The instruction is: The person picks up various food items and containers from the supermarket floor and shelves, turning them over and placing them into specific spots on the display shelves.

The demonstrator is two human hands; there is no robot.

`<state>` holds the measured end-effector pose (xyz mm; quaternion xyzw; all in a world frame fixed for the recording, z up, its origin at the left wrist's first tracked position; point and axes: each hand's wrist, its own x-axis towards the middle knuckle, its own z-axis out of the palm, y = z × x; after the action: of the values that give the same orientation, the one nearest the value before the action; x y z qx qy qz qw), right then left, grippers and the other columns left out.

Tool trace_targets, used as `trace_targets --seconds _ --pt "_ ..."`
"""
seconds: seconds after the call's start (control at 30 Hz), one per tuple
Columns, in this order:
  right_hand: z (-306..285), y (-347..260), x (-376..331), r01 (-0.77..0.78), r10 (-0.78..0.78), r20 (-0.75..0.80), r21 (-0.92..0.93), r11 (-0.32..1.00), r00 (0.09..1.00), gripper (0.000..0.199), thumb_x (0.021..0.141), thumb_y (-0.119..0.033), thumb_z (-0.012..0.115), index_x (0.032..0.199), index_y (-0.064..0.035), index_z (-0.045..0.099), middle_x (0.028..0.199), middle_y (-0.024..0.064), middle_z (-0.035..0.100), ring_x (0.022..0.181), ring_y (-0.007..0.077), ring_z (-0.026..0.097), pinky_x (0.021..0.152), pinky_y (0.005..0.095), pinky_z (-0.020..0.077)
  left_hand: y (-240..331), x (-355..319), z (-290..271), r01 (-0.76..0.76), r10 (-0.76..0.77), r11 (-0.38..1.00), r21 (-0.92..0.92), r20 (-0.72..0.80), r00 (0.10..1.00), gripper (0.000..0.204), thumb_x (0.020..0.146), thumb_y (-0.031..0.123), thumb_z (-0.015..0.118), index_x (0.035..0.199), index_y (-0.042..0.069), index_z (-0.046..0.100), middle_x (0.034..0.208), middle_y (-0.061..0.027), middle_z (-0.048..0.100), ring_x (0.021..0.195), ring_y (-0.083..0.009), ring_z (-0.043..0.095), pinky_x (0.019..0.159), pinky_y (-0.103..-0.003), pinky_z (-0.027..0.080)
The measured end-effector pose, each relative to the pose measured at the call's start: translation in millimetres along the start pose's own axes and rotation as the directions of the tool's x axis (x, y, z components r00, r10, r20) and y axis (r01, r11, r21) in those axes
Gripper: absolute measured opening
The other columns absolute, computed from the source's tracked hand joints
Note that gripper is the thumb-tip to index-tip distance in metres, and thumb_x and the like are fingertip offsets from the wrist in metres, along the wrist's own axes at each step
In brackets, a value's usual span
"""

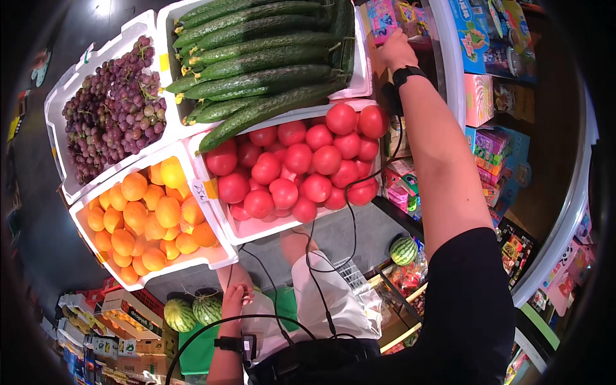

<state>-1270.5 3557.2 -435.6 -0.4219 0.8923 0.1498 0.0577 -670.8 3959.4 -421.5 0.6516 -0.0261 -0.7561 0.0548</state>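
Item: pink packet [383, 20]. Location: top edge of my view, right of the cucumbers [256, 64], beside a second, multicoloured packet [414, 18]. Apparent build: flat and glossy; by my judgement light, with a thin skin that bends and creases easily and may be slick under a fingertip. Contents: not legible to me; whether brittle or soft inside, I cannot tell. Suggested hold: a near edge or corner, thumb on one face and fingers on the other, pressing lightly so as not to crush the middle.

Right hand [396, 51]: arm fully extended, fingers at the near side of the packets. Whether they are pinched on the pink one or merely resting against it, I cannot tell. Black band [408, 74] at the wrist.

Left hand [237, 294]: low, near my lap, well apart from the right; fingers loosely bent and parted, nothing visible in them.

Adjacent stock: tomatoes [298, 158] below the cucumbers; oranges [154, 213] and grapes [117, 106] in foam boxes farther left.
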Motion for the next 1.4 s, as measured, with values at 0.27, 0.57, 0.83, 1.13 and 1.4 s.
trace_targets --seconds 0.27,0.57,0.83,1.13,1.4 --pt "17 39 -15 -0.124 0.126 -0.067 0.041 0.992 0.990 0.047 0.083 -0.035 0.062 0.115 -0.0007 0.059 0.120 0.0217 0.060 0.110 0.0378 0.059 0.092 0.0445 0.0488 13 -2 -1 0.018 -0.019 1.000 0.017 0.031 0.999 0.019 0.098 0.022 0.047 0.101 0.006 0.057 0.090 -0.0068 0.064 0.073 -0.0157 0.063 0.065 -0.027 0.051" --pt "35 91 -59 -0.106 0.103 0.029 0.206 0.973 0.994 0.033 0.077 -0.011 0.048 0.102 0.0060 0.063 0.103 0.0304 0.060 0.103 0.0452 0.055 0.088 0.0494 0.0456 30 -9 -18 0.017 -0.017 1.000 0.017 0.016 1.000 0.019 0.098 0.021 0.047 0.104 0.006 0.057 0.090 -0.0059 0.064 0.075 -0.0155 0.063 0.067 -0.027 0.050" --pt "32 33 -42 0.045 0.008 -0.172 0.302 0.952 0.985 0.070 0.078 -0.039 0.065 0.132 0.0008 0.044 0.128 0.0288 0.050 0.116 0.0428 0.052 0.096 0.0441 0.0448 21 -7 -24 0.017 -0.016 1.000 -0.016 0.020 1.000 0.020 0.098 0.021 0.048 0.105 0.005 0.057 0.091 -0.0057 0.064 0.075 -0.0155 0.063 0.067 -0.027 0.049" --pt "44 38 -57 -0.158 0.172 -0.041 0.235 0.959 0.984 0.083 0.081 -0.063 0.054 0.120 0.0107 0.052 0.120 0.0335 0.055 0.115 0.0437 0.052 0.099 0.0443 0.0420 11 1 -21 0.015 -0.013 0.999 -0.035 0.044 0.999 0.019 0.097 0.023 0.048 0.103 0.007 0.056 0.091 -0.0063 0.064 0.076 -0.0169 0.063 0.069 -0.029 0.050" --pt "33 70 -113 -0.306 0.287 0.145 0.140 0.942 0.947 0.061 0.087 -0.056 0.047 0.109 -0.0021 0.064 0.112 0.0232 0.063 0.105 0.0374 0.061 0.092 0.0444 0.0462 11 0 -30 0.014 -0.012 0.999 -0.034 0.040 0.999 0.020 0.097 0.023 0.049 0.105 0.007 0.056 0.090 -0.0062 0.064 0.076 -0.0168 0.064 0.068 -0.029 0.050"
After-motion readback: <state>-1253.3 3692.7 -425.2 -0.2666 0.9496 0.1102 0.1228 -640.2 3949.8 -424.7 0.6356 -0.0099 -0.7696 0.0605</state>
